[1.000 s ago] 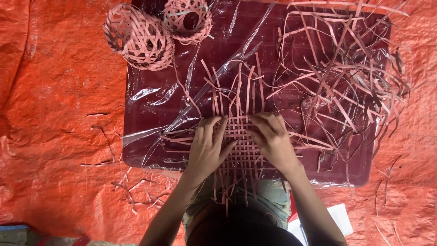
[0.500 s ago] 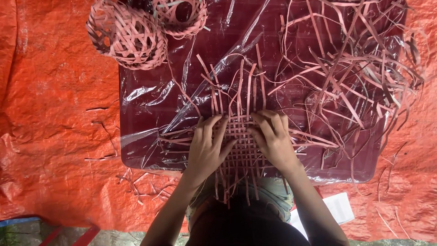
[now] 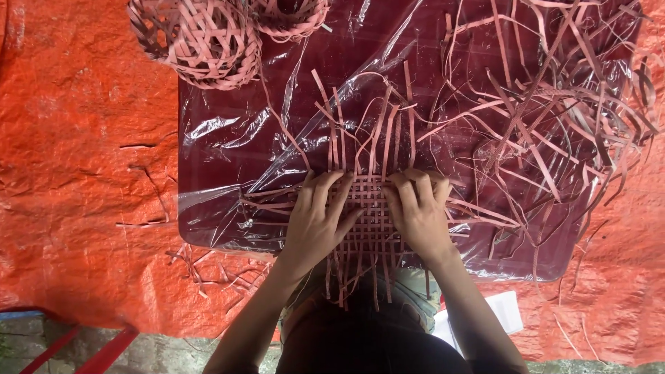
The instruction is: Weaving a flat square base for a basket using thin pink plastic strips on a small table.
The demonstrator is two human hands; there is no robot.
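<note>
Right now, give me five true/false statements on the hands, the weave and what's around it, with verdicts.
1. Both the left hand and right hand press flat on the woven mat. True.
2. The loose strips are piled left of the mat. False: they lie to its right.
3. Two woven baskets sit at the top left. True.
4. The board under the plastic sheet is green. False: it is dark maroon.
5. The right hand holds scissors. False: it holds no tool.

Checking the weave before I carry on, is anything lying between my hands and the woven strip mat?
Nothing visible. The left hand and right hand both rest flat on the woven mat. The loose strip pile lies off to the right.
</note>
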